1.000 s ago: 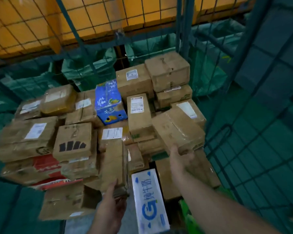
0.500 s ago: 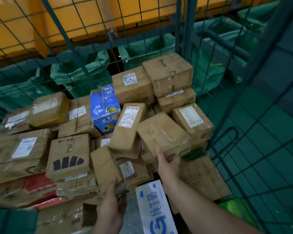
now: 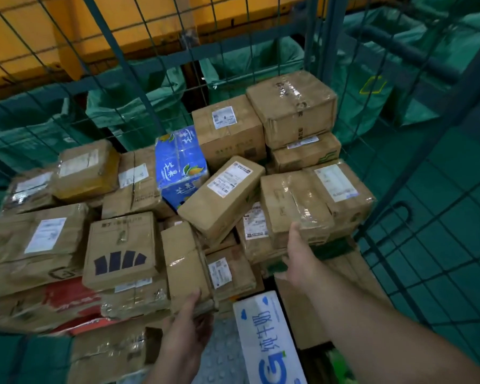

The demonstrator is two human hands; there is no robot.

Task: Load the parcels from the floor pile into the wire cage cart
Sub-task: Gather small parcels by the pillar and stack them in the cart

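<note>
Brown cardboard parcels, most wrapped in clear tape and bearing white labels, are seen stacked inside the green wire cage cart [image 3: 324, 29], filling the middle and left of the frame. A squat tape-wrapped brown box [image 3: 294, 206] at centre right is grasped at its near lower edge by the right hand [image 3: 299, 261], with the thumb laid on the near face and the fingers hidden beneath. It lies against a labelled brown box [image 3: 341, 189] just to its right. A narrow brown cardboard parcel [image 3: 185, 259] at lower centre is gripped at its near end by the left hand [image 3: 186, 325], thumb on top, just beside a brown box printed with a dark fan-shaped mark [image 3: 121, 250]. A long brown parcel with a white label [image 3: 222, 195] is tilted between the two held parcels, just beside a blue printed drinks carton [image 3: 180, 164]. A white carton with blue lettering [image 3: 269, 342] lies at the bottom of the frame between the forearms. Green sacks [image 3: 139, 101] and a yellow structure [image 3: 122, 23] are seen behind the mesh across the upper frame.
</note>
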